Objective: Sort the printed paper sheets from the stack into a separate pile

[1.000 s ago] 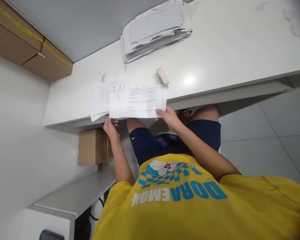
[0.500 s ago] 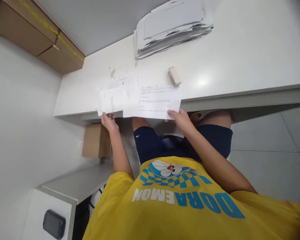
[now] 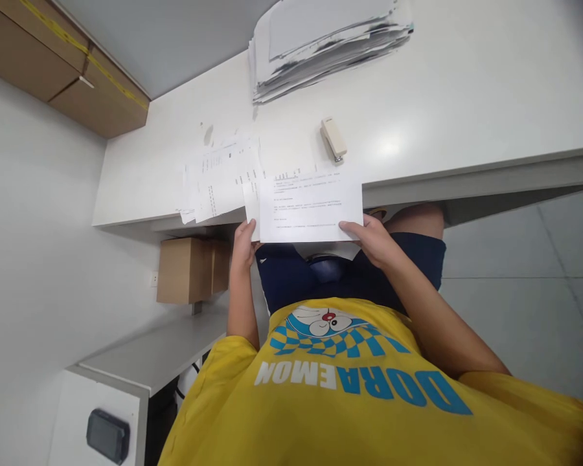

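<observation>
Printed paper sheets [image 3: 311,206] are held in front of me at the desk's near edge, one overlapping another that sticks out on the left. My left hand [image 3: 244,244] pinches the lower left corner, thumb on top. At the lower right corner my right hand [image 3: 369,238] grips the paper, thumb on top and fingers underneath. Left of the held sheets, other loose printed papers [image 3: 214,184] lie spread on the desk, reaching a little over its edge. A cream stapler [image 3: 333,139] lies just beyond the held sheets.
A thick stack of papers [image 3: 330,52] sits at the back of the white desk [image 3: 466,97]. Taped cardboard boxes [image 3: 63,71] stand at the far left. Under the desk is another cardboard box [image 3: 179,270]. A dark handheld device [image 3: 107,435] rests on a lower left surface.
My left hand has moved right, from the loose papers to the held sheets' left corner. The held paper has come slightly nearer and right, clear of the stapler. My right hand keeps its grip.
</observation>
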The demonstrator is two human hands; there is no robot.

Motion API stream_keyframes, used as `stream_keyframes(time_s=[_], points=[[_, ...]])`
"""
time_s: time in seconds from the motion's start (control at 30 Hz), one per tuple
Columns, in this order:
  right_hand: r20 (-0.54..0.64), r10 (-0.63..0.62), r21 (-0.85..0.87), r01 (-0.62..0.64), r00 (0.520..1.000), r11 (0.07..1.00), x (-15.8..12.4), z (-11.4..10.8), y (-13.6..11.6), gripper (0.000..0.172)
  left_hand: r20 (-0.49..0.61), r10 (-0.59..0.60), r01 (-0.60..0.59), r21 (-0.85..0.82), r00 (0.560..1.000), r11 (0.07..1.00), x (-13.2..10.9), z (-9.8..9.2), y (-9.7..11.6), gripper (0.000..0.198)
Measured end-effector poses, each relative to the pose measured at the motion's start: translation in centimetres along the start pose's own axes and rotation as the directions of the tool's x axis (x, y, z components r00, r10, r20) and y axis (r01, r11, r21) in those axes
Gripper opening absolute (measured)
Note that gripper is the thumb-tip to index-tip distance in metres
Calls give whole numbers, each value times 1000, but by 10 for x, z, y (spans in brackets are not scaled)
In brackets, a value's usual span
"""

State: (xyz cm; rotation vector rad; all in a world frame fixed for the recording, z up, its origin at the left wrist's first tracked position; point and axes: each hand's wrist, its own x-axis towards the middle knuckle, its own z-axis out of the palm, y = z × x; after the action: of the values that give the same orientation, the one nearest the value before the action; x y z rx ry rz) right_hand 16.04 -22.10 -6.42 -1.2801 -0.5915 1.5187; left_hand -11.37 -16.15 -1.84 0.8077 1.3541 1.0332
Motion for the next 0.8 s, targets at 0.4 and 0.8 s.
stream_keyframes(time_s=[0.4,0.8], points=[[7,-313,-117,312,950,943,7,-1,-6,51,123,219,-232,103,968,967,-14,21,-9,60],[-59,-804,-387,729,592,565,67,-46,-90,47,83,698,-695,228,712,682,52,131,21,56]])
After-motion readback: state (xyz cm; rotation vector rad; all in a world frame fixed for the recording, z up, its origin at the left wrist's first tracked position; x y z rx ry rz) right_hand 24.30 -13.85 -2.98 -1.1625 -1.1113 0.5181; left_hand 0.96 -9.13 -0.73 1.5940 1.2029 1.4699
